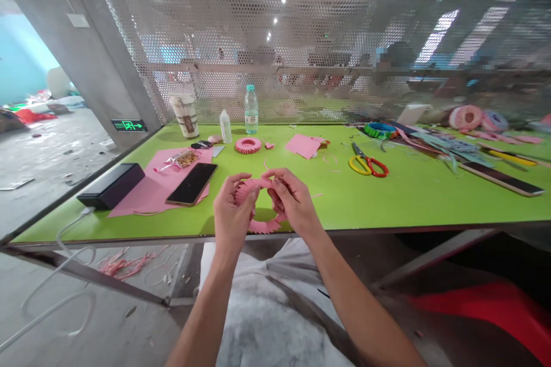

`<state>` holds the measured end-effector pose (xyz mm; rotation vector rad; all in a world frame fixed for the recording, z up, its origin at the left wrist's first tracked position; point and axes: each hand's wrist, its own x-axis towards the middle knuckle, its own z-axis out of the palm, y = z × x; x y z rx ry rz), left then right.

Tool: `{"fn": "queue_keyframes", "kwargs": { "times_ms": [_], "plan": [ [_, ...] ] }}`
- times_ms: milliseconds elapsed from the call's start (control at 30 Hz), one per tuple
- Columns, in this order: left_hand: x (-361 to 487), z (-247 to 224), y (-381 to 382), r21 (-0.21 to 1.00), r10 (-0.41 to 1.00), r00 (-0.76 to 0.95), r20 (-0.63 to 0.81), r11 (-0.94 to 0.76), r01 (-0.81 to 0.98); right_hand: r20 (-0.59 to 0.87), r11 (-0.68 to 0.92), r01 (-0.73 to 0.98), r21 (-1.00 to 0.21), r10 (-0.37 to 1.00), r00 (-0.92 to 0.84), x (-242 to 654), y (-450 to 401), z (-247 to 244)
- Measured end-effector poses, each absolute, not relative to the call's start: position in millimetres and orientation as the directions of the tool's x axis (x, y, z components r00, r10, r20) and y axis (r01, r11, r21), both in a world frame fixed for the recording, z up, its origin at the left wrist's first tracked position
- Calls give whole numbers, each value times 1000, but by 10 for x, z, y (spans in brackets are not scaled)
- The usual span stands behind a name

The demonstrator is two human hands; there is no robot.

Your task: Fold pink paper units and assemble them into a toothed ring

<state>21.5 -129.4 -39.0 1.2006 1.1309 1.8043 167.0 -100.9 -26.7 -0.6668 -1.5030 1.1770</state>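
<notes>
Between my two hands is a pink folded-paper ring (264,226) with a toothed edge, held just above the table's front edge. My left hand (233,206) is closed on the ring's left side, thumb on top. My right hand (293,198) pinches its upper right part, fingertips close to the left thumb. Parts of the ring are covered by my fingers. Beyond my hands lies a second pink folded-paper ring (248,145), with a small pink paper piece (269,145) beside it. Pink paper sheets (305,145) lie farther right, near scissors (367,164) with yellow and red handles.
On the green table (413,200), a phone (192,183) and black box (112,185) lie left, by a large pink sheet (129,202). A glue bottle (225,127), water bottle (251,110) and cup (185,116) stand behind. Another phone (501,178) and paper strips (443,146) lie right.
</notes>
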Motion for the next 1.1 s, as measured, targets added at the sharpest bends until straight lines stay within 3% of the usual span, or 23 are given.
{"fn": "queue_keyframes", "kwargs": {
  "times_ms": [233,633,1100],
  "plan": [
    [197,-397,-1290,925,881,-318,351,-378,-27,390,347,-186,-919,869,-305,1660,-1017,-256],
    [221,-392,-1302,903,873,-334,355,-413,-120,425,408,-119,-905,872,-243,1682,-1016,-278],
    [175,-365,-1335,902,903,-299,308,-377,-212,413,384,-171,-907,888,-201,1682,-1011,-289]
  ]
}}
